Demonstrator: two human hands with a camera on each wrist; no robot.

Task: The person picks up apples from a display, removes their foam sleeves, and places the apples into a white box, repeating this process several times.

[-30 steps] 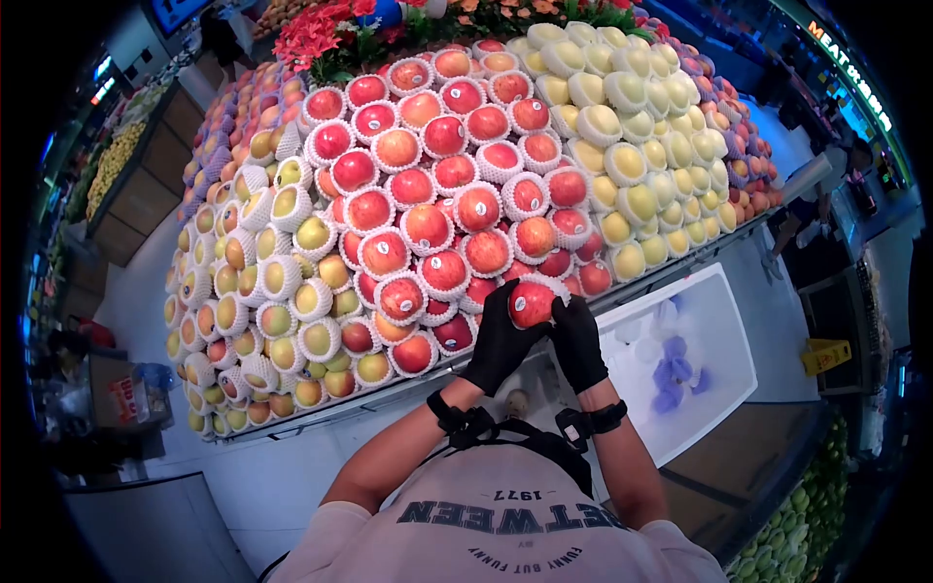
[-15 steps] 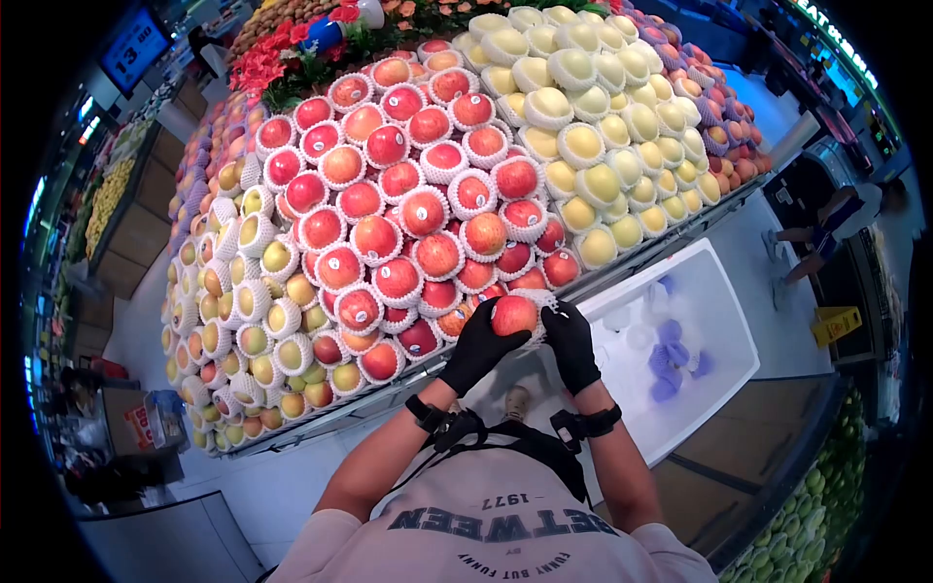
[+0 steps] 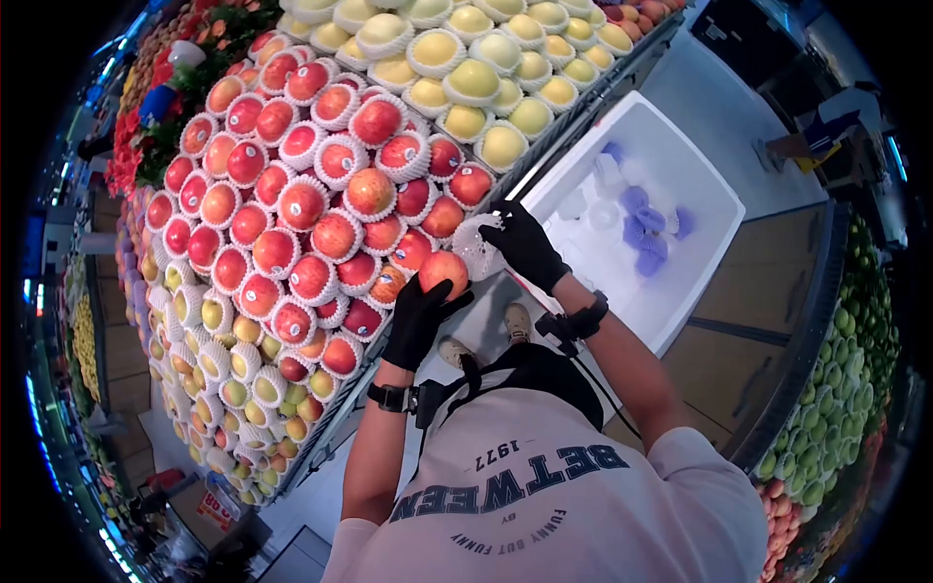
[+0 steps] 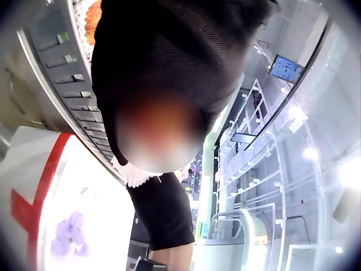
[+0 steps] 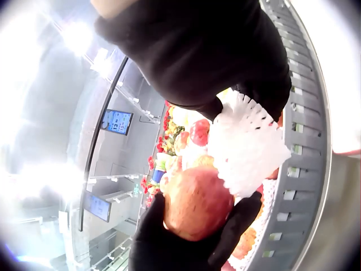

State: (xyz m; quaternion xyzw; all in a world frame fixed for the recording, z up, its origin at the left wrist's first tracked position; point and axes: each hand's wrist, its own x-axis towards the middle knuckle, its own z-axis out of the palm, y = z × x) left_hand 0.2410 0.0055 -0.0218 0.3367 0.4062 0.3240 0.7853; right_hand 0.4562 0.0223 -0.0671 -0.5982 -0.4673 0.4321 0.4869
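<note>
Partly covered by fingers, an apple point(image 3: 444, 273) is in the left hand's point(image 3: 416, 326) grip; the right hand point(image 3: 528, 250) pinches netting point(image 3: 476, 245) beside it, near a rail point(image 5: 296, 124).

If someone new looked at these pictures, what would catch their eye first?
Probably the sloping bank of red apples left of centre in the head view, with pale yellow fruit above it. Next, at its near edge, the black-gloved left hand holds a bare apple while the right hand grips a white foam net. To their right, purple nets lie in a white tub.
</note>
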